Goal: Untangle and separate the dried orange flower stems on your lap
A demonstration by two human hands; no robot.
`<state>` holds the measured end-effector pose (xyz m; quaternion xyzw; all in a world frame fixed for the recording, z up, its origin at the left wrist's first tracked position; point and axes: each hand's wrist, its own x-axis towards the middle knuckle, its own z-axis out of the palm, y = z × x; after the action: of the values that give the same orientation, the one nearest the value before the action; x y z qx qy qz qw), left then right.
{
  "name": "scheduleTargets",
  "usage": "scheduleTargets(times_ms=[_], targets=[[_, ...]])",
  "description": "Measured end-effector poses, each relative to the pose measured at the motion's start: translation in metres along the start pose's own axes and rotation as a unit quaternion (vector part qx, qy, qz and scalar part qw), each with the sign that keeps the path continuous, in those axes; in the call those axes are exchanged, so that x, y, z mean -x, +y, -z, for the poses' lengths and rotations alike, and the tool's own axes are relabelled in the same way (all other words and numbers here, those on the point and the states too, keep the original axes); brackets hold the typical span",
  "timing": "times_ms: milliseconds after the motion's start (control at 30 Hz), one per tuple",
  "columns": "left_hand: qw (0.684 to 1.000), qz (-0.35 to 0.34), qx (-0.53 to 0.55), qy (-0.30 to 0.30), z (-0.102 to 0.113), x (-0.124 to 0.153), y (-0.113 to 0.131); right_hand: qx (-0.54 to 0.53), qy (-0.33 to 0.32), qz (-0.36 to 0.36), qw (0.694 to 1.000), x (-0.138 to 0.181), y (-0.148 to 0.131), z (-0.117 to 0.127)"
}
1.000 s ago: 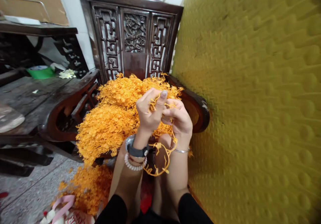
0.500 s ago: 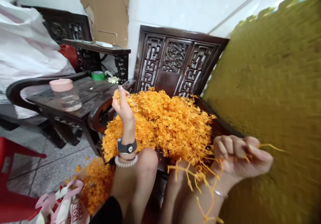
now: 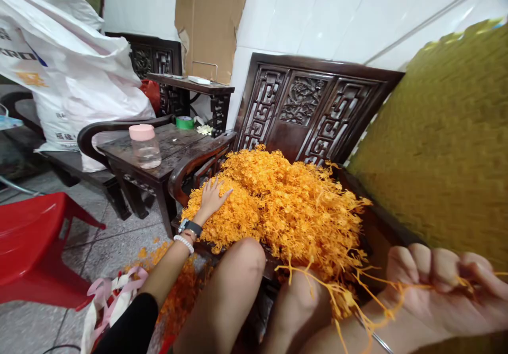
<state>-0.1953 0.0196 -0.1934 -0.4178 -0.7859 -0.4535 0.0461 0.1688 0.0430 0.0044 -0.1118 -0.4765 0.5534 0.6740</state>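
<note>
A large heap of orange plastic flower sprigs (image 3: 301,206) lies on the carved wooden chair in front of my knees. My left hand (image 3: 212,201) rests on the left side of this heap, palm down and fingers spread, holding nothing. At the right, my right hand (image 3: 448,290) is closed around thin orange branched stems. Part of that bunch, a loose orange branched sprig (image 3: 337,293), dangles to the left above my right knee. Stem ends also poke out beyond the thumb.
Left of the chair stands a dark wooden side table (image 3: 174,145) with a pink-lidded jar (image 3: 145,147) and green tape (image 3: 184,123). A red stool (image 3: 35,248), white sacks (image 3: 91,73) and a ribboned bag (image 3: 113,296) are further left. An olive woven panel (image 3: 444,147) rises at right.
My left hand has lowered from a raised, curled pose holding orange bits to lie spread on the heap. My right hand, still gripping the stems, has shifted right and down in view.
</note>
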Motion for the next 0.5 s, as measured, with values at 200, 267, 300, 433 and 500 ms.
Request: scheduleTargets(times_ms=[200, 267, 300, 433, 500], targets=[[0.986, 0.073, 0.122, 0.091, 0.005, -0.008, -0.005, -0.005, 0.002, -0.012, 1.000, 0.004, 0.001, -0.011], [0.968, 0.109, 0.161, 0.157, 0.014, -0.007, -0.003, -0.016, -0.004, 0.001, 1.000, 0.004, -0.001, -0.011], [0.959, 0.119, 0.175, 0.189, 0.020, -0.006, 0.001, -0.020, -0.001, 0.005, 1.000, 0.005, -0.002, -0.010], [0.939, 0.052, 0.246, 0.232, 0.045, 0.002, 0.050, -0.028, 0.025, 0.005, 0.999, 0.007, -0.004, -0.010], [0.939, -0.035, 0.317, 0.127, 0.059, 0.011, 0.091, -0.024, 0.031, 0.009, 0.999, 0.007, -0.001, -0.011]])
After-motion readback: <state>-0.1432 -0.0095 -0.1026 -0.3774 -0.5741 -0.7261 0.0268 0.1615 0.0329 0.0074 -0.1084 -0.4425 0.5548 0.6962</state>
